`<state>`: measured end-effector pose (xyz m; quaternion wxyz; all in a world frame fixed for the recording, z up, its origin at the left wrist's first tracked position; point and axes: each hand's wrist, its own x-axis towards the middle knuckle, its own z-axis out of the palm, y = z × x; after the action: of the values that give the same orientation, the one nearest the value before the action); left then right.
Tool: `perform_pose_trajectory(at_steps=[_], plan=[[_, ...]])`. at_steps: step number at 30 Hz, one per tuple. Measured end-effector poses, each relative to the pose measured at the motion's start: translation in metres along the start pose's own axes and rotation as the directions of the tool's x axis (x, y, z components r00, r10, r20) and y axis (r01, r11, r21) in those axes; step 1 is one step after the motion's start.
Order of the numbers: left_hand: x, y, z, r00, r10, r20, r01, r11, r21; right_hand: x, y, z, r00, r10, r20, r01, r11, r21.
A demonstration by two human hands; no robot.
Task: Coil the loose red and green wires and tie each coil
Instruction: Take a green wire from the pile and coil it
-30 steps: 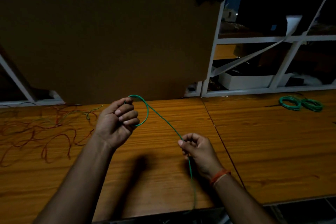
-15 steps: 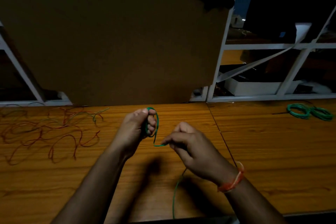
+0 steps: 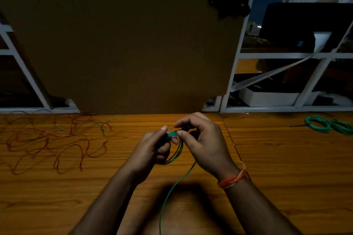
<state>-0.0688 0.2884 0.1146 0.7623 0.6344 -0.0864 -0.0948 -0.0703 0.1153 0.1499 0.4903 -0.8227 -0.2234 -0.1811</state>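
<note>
Looping in several small turns, the green wire (image 3: 176, 150) sits around the curled fingers (image 3: 163, 149) of the left hand (image 3: 150, 150), above the wooden table (image 3: 286, 168). Its free tail drops from below the fingers toward the near edge of the table, passing between the two forearms. The right hand (image 3: 202, 145) is just beside the left, thumb and forefinger pinched together on the bunched strands at the top of the coil, the other fingers curled loosely above. The left thumb points up and presses the coil from the other side. An orange thread band (image 3: 232, 178) circles the right wrist.

Well to the left of the fingers lies a loose tangle of red wires (image 3: 57, 141) with a few green strands mixed in, spread flat on the table. Far to the right of the fingers, near the back edge, rest two finished green coils (image 3: 328, 125), touching each other. Beyond the fingers a brown cardboard panel (image 3: 124, 44) stands upright against a white metal rack (image 3: 282, 55), with dark boxes on its shelves.
</note>
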Motion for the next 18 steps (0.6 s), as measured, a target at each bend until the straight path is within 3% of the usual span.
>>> perform_pose_trajectory(at_steps=[3, 7, 13, 18], plan=[[-0.002, 0.005, -0.001, 0.998, 0.018, 0.058, -0.015, 0.999, -0.046, 0.002, 0.011, 0.006, 0.983, 0.182, 0.012, -0.182, 0.978, 0.102], [-0.002, 0.013, -0.002, 0.998, -0.014, 0.067, 0.029, 0.971, -0.239, 0.002, 0.014, 0.006, 0.884, 0.4, 0.243, -0.464, 0.815, 0.348], [-0.005, 0.015, 0.0, 0.989, -0.08, 0.126, 0.13, 0.874, -0.468, 0.003, 0.012, 0.005, 0.795, 0.42, 0.438, -0.605, 0.599, 0.525], [-0.008, 0.014, -0.005, 0.967, -0.156, 0.2, 0.243, 0.799, -0.55, 0.001, 0.017, 0.003, 0.826, 0.362, 0.433, -0.554, 0.661, 0.505]])
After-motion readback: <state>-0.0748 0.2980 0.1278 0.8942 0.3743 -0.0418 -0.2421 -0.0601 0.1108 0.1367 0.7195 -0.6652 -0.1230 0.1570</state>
